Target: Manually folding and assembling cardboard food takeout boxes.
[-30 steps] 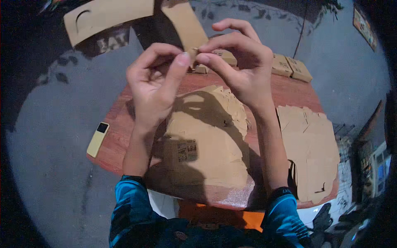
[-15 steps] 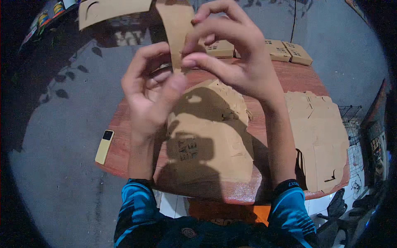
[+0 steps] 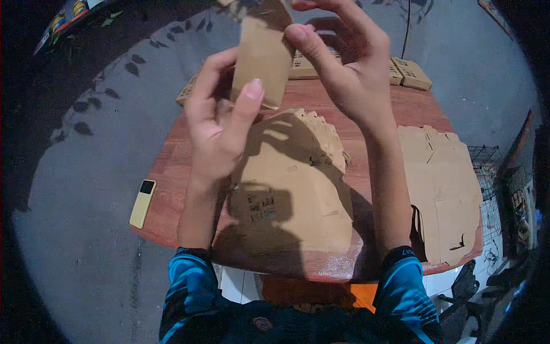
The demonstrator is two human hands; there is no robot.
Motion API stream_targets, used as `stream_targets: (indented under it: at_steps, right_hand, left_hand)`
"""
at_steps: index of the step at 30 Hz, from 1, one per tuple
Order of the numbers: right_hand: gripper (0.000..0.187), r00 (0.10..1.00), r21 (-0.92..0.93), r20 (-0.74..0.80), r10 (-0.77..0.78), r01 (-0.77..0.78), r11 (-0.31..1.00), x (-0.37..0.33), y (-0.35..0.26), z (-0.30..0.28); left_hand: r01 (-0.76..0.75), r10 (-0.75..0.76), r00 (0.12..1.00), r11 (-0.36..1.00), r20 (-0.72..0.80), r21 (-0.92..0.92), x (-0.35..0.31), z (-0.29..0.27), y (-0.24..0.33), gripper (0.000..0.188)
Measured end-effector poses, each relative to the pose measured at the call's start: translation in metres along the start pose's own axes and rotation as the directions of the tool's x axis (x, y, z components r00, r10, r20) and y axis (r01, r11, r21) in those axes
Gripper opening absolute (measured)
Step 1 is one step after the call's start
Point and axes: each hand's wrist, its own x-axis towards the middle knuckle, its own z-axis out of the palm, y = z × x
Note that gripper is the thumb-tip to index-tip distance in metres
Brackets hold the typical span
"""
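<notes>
A brown cardboard piece, partly folded into box form, is held up above the table at the top of the head view. My left hand is closed on its lower left side, the thumb pressed on the front face. At its upper right edge my right hand pinches the cardboard between thumb and fingers. The upper part of the piece is blurred and runs out of the picture. Below my hands lies a stack of flat cardboard box blanks with dark print, under the shadow of my head and hands.
Another pile of flat blanks lies at the right of the reddish wooden table. Folded boxes stand along the far edge. A yellow phone rests near the left edge. A wire rack stands beyond the right side.
The cardboard has turned and folded: its wide panel at the upper left has swung inward, and a broad side now faces me. My right hand has moved up and slightly right.
</notes>
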Motion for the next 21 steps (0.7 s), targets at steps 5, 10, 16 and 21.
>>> stream_targets:
  at_steps: [5,10,16,21]
  right_hand:
    - [0.029,0.963,-0.268,0.022,-0.270,0.266,0.926,0.003,-0.004,0.001]
    - [0.035,0.942,-0.401,0.109,-0.318,0.334,0.853,0.001,-0.014,0.001]
    - [0.032,0.967,-0.383,0.145,-0.207,0.248,0.890,-0.002,-0.017,0.000]
    - [0.028,0.941,-0.505,0.285,-0.181,0.308,0.806,-0.004,-0.012,0.001]
  left_hand:
    - [0.013,-0.013,1.000,0.998,0.000,0.058,0.004,0.000,0.000,0.030]
    - [0.064,-0.063,0.998,0.997,-0.021,0.053,0.003,-0.002,0.006,0.035]
    - [0.054,-0.048,0.993,0.997,-0.111,0.053,0.002,-0.002,0.007,0.032]
    - [0.099,-0.095,0.989,0.994,-0.113,0.035,0.001,-0.006,0.006,0.030]
